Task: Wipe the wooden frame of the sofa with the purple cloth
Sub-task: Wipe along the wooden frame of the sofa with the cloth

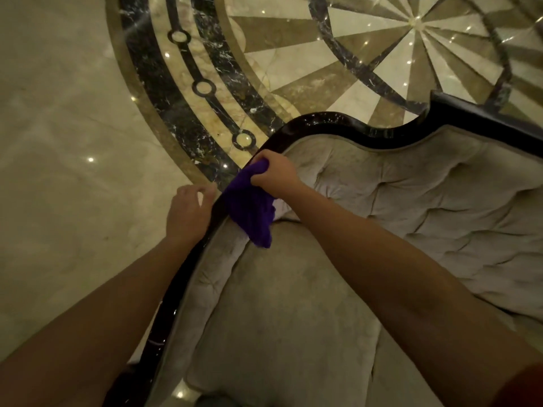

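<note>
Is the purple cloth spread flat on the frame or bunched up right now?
Bunched. The right hand grips the purple cloth gathered at its top on the wooden frame; the rest hangs loose toward the cushion.

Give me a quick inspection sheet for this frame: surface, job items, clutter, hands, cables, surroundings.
Surface: dark glossy wooden frame curving round the sofa's back and side; reflections on it.
Job's things: purple cloth bunched and draped over the frame at the corner bend, its tail hanging onto the upholstery.
Clutter: nothing seen.
Grippers: right hand grips the cloth's top on the frame; left hand lies beside the frame's outer edge, fingers loosely curled, blurred, holding nothing.
Cables: nothing seen.
Surroundings: tufted grey back, seat cushion, polished patterned marble floor with light glints.
</note>
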Demonstrator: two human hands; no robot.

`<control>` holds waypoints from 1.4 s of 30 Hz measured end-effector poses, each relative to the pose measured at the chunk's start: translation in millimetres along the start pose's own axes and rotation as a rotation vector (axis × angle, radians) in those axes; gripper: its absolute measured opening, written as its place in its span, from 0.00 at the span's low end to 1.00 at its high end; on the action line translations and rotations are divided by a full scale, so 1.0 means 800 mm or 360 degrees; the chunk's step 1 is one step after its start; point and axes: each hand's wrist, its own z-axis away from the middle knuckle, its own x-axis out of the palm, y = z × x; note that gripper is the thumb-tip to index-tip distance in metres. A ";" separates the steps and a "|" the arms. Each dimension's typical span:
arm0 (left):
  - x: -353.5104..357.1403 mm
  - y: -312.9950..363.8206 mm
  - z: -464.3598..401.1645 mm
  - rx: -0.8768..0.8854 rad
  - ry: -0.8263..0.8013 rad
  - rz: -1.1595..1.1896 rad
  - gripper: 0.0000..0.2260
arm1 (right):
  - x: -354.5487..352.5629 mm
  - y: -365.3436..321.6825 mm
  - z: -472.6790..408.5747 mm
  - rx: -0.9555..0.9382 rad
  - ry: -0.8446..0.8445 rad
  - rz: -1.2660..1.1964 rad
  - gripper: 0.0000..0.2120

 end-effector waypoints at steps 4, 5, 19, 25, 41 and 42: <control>-0.001 0.030 0.037 0.0226 -0.0184 0.0184 0.30 | -0.027 -0.006 0.055 -0.0040 0.0091 -0.0243 0.16; -0.005 0.042 0.043 0.0286 -0.0249 0.0282 0.28 | -0.039 -0.014 0.068 -0.0073 0.0112 -0.0256 0.17; -0.112 0.192 0.145 0.0474 -0.0640 0.0846 0.15 | -0.222 -0.135 0.209 -0.0224 0.0364 -0.0329 0.06; -0.129 0.229 0.246 0.0553 -0.0711 0.1043 0.10 | -0.224 -0.088 0.263 0.0117 0.0162 -0.0407 0.20; -0.098 0.200 0.434 0.0337 -0.0752 0.1135 0.19 | -0.107 0.025 0.489 -0.0097 0.0044 -0.1596 0.21; -0.101 0.198 0.436 0.0327 -0.0739 0.1161 0.17 | -0.097 0.026 0.499 -0.0179 -0.0031 -0.1591 0.21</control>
